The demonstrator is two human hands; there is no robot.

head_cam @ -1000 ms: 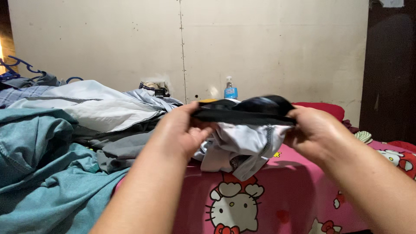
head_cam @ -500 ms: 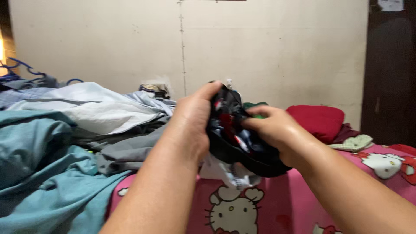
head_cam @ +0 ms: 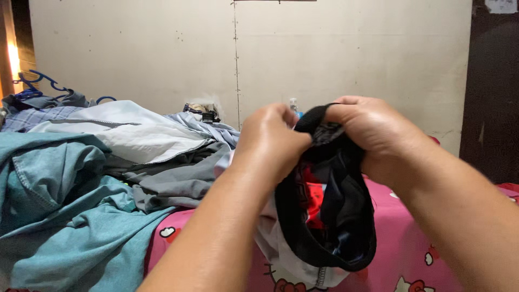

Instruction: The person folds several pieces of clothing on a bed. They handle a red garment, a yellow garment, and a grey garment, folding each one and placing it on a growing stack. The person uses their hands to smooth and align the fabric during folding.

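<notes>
A person's two hands are raised in front of the camera, above a bed covered with a pink cartoon-cat sheet (head_cam: 411,238); both pinch the top edge of a small dark garment (head_cam: 330,211) — black with a thick black band and patches of red and blue inside. The left hand (head_cam: 273,140) is closed on the band at its upper left, fingers curled tight; the right hand (head_cam: 373,132) is closed on the band just beside it, at the upper right, knuckles toward the camera; the two hands almost touch. The garment hangs down from that grip in an open loop, clear of the bed, its lower edge near the bottom of the view; behind it lies a pale grey piece of clothing (head_cam: 281,254) on the sheet.

To the left sits a heap of laundry: a teal denim piece (head_cam: 59,205) in front, grey cloth (head_cam: 173,184) in the middle, a light blue and white jacket (head_cam: 124,130) on top; blue hangers (head_cam: 38,84) show at the far left against a cream wall (head_cam: 346,54). A bottle cap (head_cam: 293,101) peeks out between the hands.

By the look of it, the garment is being gathered or folded at its band — a further fold would need the hands to shift their hold along the edge.
</notes>
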